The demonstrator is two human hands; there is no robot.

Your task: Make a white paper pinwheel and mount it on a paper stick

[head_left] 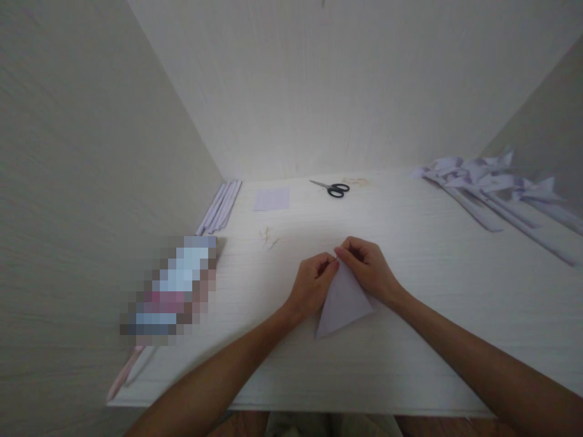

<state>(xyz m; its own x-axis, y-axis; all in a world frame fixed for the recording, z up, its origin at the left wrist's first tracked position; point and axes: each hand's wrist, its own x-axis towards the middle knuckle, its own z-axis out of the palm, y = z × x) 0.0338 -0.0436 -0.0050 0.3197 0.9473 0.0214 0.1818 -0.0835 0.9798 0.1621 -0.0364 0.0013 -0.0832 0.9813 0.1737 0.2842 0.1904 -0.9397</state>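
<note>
The folded paper triangle, pale lilac, lies flat on the white table with its top corner pinched between the two hands. The left hand is curled, its thumb and forefinger closed on that corner from the left; the right hand meets it from the right, fingertips pressed down on the same tip, so that both grips are narrow and holding paper. The wide base of the triangle runs away from the grip toward the person, between the two forearms.

One pair of black-handled scissors lies well beyond the grip, at the far side of the table. One small square sheet of the same lilac lies beyond the grip and to its left, flat and apart from the scissors. Further left, against the side wall, a bundle of long paper strips rests; the count is unclear. Far to the right of the grip lies a heap of folded paper pieces with long tails, too overlapped to count. Left of the grip, near the table edge, one blurred, pixelated object cannot be made out.
</note>
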